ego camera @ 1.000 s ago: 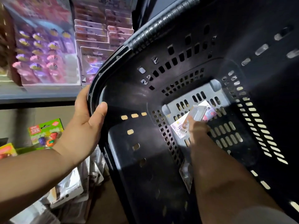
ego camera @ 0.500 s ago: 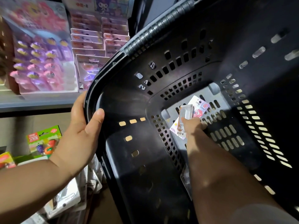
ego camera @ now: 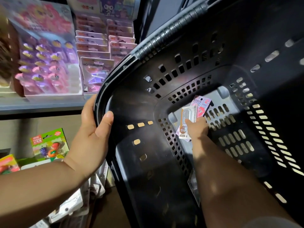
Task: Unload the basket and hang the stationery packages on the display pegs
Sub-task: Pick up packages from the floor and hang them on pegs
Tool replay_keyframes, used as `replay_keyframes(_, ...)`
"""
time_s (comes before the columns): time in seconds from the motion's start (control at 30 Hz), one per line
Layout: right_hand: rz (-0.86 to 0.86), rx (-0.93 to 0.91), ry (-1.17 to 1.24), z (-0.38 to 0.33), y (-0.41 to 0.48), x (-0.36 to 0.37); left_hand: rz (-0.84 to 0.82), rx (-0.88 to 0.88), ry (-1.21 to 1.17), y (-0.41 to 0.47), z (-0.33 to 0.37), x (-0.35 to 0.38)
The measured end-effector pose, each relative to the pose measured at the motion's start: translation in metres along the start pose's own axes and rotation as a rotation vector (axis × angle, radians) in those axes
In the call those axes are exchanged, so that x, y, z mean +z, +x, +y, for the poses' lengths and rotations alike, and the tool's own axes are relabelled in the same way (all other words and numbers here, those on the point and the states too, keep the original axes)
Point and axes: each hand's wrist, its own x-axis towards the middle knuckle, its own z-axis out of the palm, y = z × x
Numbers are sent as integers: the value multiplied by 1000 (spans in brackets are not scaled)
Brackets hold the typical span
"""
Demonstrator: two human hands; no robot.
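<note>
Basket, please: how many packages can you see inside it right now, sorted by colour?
Orange-and-white package, gripped by the right hand: 1
Lilac-and-pink package, behind it in the same grip: 1
Clear package, low against the basket wall: 1
Total: 3 in view

1 basket point(ego camera: 164, 38); 2 hands point(ego camera: 92, 139) point(ego camera: 197, 129); 2 pkgs point(ego camera: 188, 115) held

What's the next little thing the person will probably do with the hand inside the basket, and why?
Most likely lift the right hand up out of the basket. It grips small packages down at the basket floor, so they seem ready to come out. The left hand grips the rim, holding the basket tilted.
</note>
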Motion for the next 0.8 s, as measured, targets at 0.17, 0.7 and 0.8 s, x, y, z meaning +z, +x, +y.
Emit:
replay_keyframes(0.17, 64, -69, 242, -2, -33, -14, 49, -60, -142, -2, 6, 17)
replay_keyframes(0.7, 32, -278, 752, -23, -108, -230, -2, -140, -136, -26, 120, 139)
replay_keyframes(0.8, 52, -294, 750, -18, -108, -260, -74, -143, -41, -27, 151, 150)
